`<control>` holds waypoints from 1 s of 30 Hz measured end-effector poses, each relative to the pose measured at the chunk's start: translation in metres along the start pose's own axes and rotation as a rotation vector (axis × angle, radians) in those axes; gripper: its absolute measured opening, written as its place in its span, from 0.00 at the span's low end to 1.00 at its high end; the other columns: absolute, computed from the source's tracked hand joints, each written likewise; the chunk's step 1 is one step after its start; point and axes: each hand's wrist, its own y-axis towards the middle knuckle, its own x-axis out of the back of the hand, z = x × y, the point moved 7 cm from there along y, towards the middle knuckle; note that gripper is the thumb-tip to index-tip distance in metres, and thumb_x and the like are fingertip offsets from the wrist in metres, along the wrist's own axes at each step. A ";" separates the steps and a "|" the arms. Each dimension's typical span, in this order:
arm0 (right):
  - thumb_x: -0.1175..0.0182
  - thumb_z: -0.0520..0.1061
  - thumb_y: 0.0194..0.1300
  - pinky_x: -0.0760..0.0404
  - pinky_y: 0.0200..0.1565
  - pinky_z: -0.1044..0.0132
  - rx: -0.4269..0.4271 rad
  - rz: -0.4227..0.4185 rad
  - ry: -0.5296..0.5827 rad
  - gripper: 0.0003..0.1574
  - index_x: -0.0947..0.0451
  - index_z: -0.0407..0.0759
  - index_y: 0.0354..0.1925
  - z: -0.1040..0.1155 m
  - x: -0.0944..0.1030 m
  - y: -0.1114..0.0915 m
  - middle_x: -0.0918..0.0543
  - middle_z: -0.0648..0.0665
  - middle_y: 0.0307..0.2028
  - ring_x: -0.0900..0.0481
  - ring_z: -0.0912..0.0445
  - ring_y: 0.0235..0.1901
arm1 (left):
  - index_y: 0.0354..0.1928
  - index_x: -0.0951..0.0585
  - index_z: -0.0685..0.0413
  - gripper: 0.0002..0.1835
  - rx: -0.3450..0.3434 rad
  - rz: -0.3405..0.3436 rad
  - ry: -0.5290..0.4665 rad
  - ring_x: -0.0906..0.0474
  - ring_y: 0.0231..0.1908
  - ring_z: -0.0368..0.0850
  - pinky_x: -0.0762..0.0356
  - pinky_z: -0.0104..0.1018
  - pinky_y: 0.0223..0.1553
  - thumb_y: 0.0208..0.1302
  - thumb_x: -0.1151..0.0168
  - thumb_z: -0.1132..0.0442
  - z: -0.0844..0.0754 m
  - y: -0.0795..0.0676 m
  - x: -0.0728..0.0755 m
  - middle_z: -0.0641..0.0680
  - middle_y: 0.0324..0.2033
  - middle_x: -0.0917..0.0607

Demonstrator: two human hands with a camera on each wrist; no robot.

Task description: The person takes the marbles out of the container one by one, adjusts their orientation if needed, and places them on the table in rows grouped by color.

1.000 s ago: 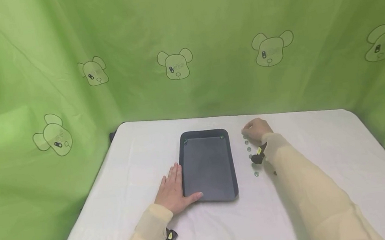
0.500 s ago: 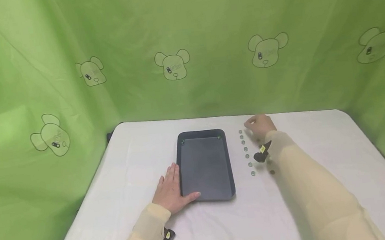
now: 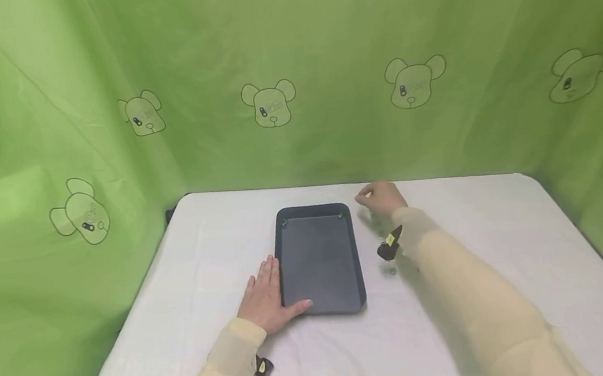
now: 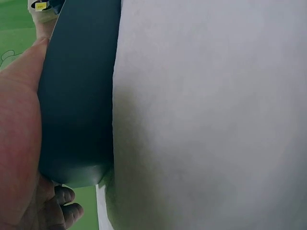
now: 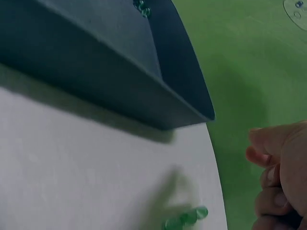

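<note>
My left hand (image 3: 264, 301) lies along the near left corner of a dark grey-blue rectangular tray (image 3: 356, 256), fingers straight against its side and thumb over the front rim. The left wrist view shows the tray's outer wall (image 4: 79, 96) beside the hand. Past the tray's far right corner, my right hand (image 3: 381, 197) is raised with thumb and forefinger tips together; I cannot tell whether something small sits between them. Green glass beads (image 5: 189, 217) stand in a row below that hand. Inside the tray, small green beads (image 5: 142, 8) sit in the far corners.
A white cloth (image 3: 218, 241) covers the table. Green curtains (image 3: 327, 17) with printed bear faces surround its back and sides. The right forearm (image 3: 457, 282) and the black wrist camera (image 3: 388, 249) hide part of the bead row.
My right hand has lifted from the far end of the bead row, moved right, then swung left to near the tray's far right corner. The left hand keeps its place on the tray.
</note>
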 end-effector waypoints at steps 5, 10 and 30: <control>0.39 0.55 0.65 0.22 0.48 0.51 0.023 -0.009 -0.046 0.19 0.16 0.43 0.44 0.018 -0.011 0.002 0.15 0.41 0.37 0.20 0.48 0.38 | 0.75 0.55 0.63 0.68 0.010 0.015 0.013 0.57 0.73 0.53 0.51 0.54 0.71 0.46 0.61 0.14 0.000 0.001 0.000 0.61 0.74 0.53; 0.39 0.57 0.64 0.23 0.50 0.50 0.006 0.022 -0.077 0.18 0.16 0.47 0.43 0.028 -0.025 0.001 0.15 0.43 0.43 0.21 0.47 0.44 | 0.74 0.53 0.66 0.68 0.000 0.004 0.008 0.54 0.73 0.55 0.49 0.55 0.70 0.48 0.58 0.15 -0.002 0.000 0.003 0.63 0.74 0.51; 0.38 0.49 0.61 0.18 0.39 0.51 -0.044 0.079 -0.291 0.14 0.16 0.41 0.39 0.038 -0.056 0.008 0.14 0.42 0.38 0.18 0.48 0.35 | 0.75 0.55 0.64 0.68 0.001 -0.006 0.005 0.56 0.73 0.54 0.50 0.54 0.71 0.48 0.61 0.15 -0.001 0.002 -0.003 0.62 0.74 0.52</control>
